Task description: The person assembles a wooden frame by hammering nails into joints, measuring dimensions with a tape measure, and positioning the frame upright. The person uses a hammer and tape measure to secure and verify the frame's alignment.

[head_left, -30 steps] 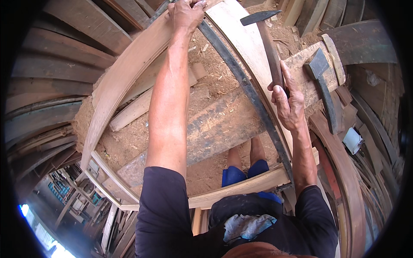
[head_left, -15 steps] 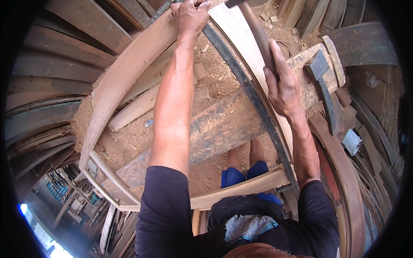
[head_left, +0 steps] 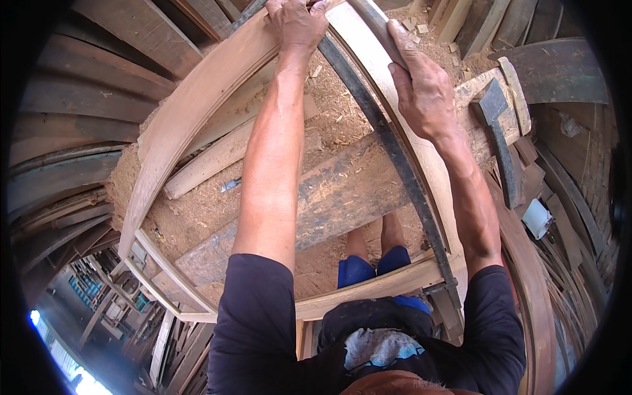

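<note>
Curved wooden frame (head_left: 204,82): spread across the weathered plank (head_left: 352,181), reaching past both its long edges.
Handling: probably stiff, fairly heavy and awkward to turn; bare wood should grip well, joints likely weakest.
Best hold: the broad curved sides, rather than the thin slats (head_left: 176,272).
Left hand (head_left: 297,27): fingers bent over the frame's far corner; cannot tell what they grip.
Right hand (head_left: 426,92): fingers closed around the hammer handle (head_left: 376,27).
</note>
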`<state>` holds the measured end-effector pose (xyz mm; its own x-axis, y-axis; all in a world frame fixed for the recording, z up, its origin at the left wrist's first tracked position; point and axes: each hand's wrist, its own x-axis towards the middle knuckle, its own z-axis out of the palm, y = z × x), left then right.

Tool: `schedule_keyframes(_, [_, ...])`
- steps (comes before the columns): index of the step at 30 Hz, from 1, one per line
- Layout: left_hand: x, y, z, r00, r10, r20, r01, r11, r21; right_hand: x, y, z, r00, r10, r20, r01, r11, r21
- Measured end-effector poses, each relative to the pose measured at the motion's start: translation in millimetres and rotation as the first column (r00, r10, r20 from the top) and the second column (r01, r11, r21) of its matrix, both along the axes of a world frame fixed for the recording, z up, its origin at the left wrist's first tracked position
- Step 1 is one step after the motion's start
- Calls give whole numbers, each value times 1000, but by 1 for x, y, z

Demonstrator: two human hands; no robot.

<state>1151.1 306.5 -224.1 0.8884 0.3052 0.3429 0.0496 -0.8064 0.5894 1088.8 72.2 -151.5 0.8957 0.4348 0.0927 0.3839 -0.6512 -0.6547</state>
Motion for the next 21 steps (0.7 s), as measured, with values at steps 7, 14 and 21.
schedule_keyframes(7, [0, 1, -5, 997, 0, 74, -6, 997, 77, 7, 5, 3, 988, 18, 156, -29, 997, 70])
schedule_keyframes(14, [2, 12, -4, 995, -21, -94, 16, 998, -55, 15, 5, 14, 999, 42, 5, -42, 996, -78])
schedule_keyframes(21, [-87, -36, -15, 981, 173, -85, -190, 937, -294, 16, 4, -5, 947, 17, 322, -49, 994, 93])
